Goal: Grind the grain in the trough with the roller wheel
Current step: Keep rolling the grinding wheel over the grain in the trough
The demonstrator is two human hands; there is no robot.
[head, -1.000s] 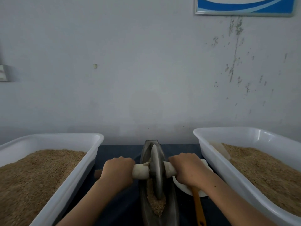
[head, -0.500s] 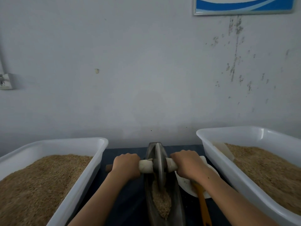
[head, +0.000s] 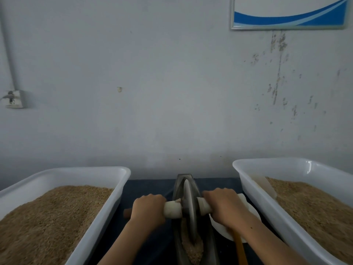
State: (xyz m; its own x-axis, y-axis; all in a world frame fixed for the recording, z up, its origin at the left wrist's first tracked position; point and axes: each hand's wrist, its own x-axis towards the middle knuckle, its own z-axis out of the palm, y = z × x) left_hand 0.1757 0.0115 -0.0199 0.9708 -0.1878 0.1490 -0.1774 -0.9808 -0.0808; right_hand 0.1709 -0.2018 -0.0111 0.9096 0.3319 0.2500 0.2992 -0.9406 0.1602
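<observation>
The main risk from here, as I judge it, is the roller wheel riding up out of the narrow dark trough; uneven push from one side would tilt the disc and let it climb a wall, scattering grain onto the dark cloth; a stroke carried too far toward the wall could run the wheel off the trough's raised far tip; knuckles could also scrape the trough rims, since both fists sit close to them; the white dish lying just under the right wrist, with a wooden handle beside it, could be knocked by the forearm on a near stroke

The left hand is wrapped around the left end of the wheel's pale axle handle, whose brown tip pokes out beyond the fist; the right hand is clenched on the right end of the same axle; the hands are apart, one each side of the disc, which stands upright between them in the trough's far half

The grain to be ground lies heaped in the trough's near half, below and nearer the person than the hands, touching the wheel's lower edge; a white tub of grain sits to the left and another tub to the right, both well clear of the wheel
</observation>
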